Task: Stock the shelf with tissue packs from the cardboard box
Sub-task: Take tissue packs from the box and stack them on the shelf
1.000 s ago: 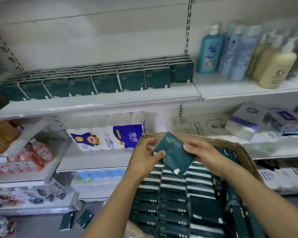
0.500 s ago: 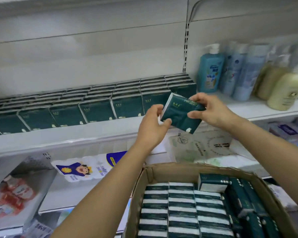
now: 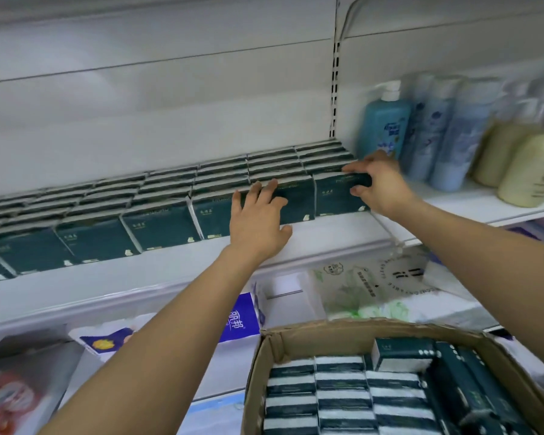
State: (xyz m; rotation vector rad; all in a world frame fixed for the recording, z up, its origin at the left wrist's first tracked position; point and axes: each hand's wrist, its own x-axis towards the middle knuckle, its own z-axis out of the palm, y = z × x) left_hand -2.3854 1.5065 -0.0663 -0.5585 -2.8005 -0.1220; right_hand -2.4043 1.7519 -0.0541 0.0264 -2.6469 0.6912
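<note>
Dark green tissue packs (image 3: 157, 224) stand in rows along the white shelf (image 3: 170, 262). At the row's right end, my right hand (image 3: 380, 183) grips the top edge of the front tissue pack (image 3: 335, 197), fingers over the top and thumb on its face. My left hand (image 3: 258, 221) lies flat with straight fingers against the fronts of the neighbouring packs (image 3: 296, 200), its thumb on the shelf board. Below, the open cardboard box (image 3: 336, 335) holds several more green packs (image 3: 339, 394), stacked on edge.
Blue and cream pump bottles (image 3: 387, 124) stand on the shelf right of the tissue rows. A slotted upright (image 3: 335, 89) divides the two bays. Lower shelves carry toilet-roll packs (image 3: 236, 321) and wrapped tissue bundles (image 3: 368, 287); red packets (image 3: 10, 400) lie lower left.
Both hands lifted one pack out of the box, raised it to the shelf and set it at the right end of the front row. The left hand let go and flattened on the neighbouring packs.
</note>
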